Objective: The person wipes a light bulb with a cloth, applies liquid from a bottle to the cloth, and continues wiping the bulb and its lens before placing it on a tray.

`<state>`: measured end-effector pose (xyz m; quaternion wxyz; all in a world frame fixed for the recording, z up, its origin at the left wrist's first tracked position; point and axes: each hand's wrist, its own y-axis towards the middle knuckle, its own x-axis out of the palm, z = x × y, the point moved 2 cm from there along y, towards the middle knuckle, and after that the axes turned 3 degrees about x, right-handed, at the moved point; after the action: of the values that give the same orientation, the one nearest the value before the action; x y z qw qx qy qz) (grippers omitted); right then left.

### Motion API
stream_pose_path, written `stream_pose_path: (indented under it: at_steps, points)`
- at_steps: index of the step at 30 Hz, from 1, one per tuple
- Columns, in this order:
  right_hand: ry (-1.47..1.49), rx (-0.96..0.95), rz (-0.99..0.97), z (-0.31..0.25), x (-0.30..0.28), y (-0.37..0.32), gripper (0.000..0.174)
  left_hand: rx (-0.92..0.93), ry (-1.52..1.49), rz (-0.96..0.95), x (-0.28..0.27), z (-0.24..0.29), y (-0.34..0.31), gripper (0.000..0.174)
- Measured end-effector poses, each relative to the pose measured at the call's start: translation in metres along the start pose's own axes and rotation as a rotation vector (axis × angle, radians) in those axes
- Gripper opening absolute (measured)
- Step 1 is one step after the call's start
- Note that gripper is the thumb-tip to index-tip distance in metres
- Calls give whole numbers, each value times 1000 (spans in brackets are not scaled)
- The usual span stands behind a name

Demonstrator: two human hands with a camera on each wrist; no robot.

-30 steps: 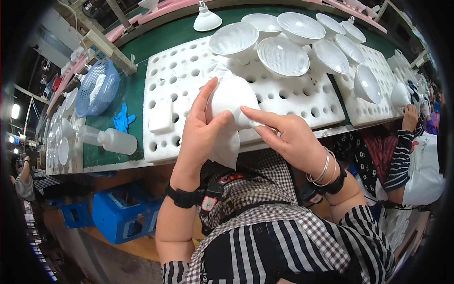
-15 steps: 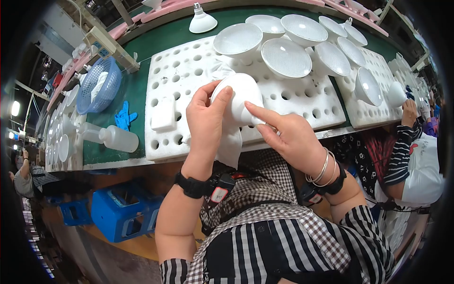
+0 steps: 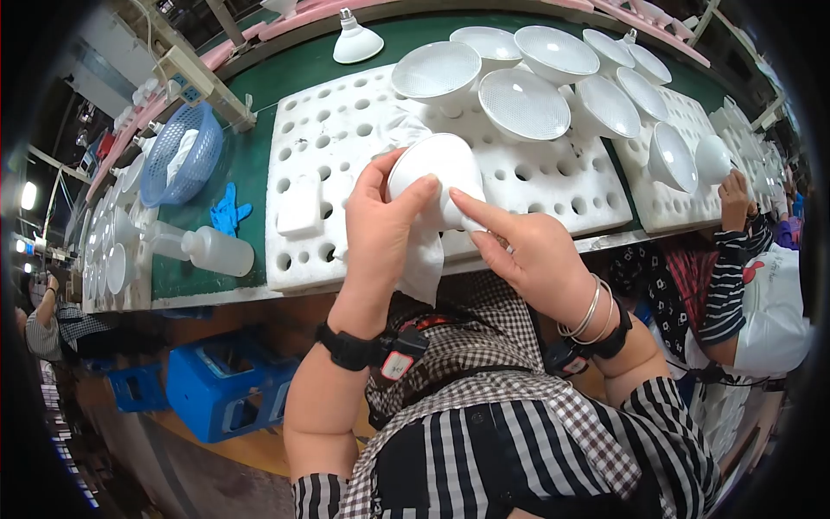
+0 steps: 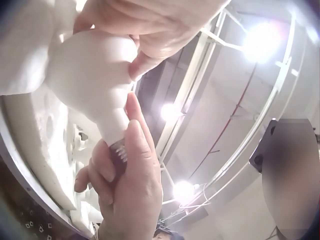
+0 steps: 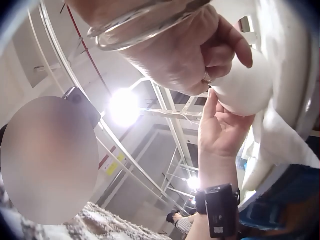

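Both hands hold a white reflector light bulb (image 3: 435, 163) over the foam board, its neck tilted toward the right hand. The left hand (image 3: 378, 227) grips the wide part, with the thumb across the white housing and fingers round the far side. At the narrow end, the right hand (image 3: 540, 255) curls round the metal screw base (image 4: 119, 150), its index finger lying along the neck. A white cloth (image 3: 422, 266) lies behind the bulb and hangs over the board's front edge. The right wrist view shows this cloth (image 5: 287, 135) close under the bulb's wide end.
Several reflector bulbs (image 3: 523, 104) stand face up in the holed foam board (image 3: 298, 138). To the left are a white block (image 3: 299, 208), plastic bottle (image 3: 218, 252), blue glove (image 3: 229, 210) and blue basket (image 3: 203, 156). Another person's hand (image 3: 735, 197) works at the right.
The left hand has shifted right, and its thumb has moved up onto the bulb's housing. The right hand keeps its grip at the base. The neighbour's hand has moved slightly left.
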<state>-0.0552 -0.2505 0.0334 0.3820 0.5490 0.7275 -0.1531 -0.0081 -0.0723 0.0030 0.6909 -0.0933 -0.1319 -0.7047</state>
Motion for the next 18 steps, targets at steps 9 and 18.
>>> stream_pose_path:
  at_steps: [9, 18]
  points:
    - [68, 80, -58, 1, -4, -2, 47, -28, 6, -153, -19, 3, -12, 63]
    - [-55, -44, -6, -1, -1, -3, 49, -11, 139, -34, -5, 4, -3, 59]
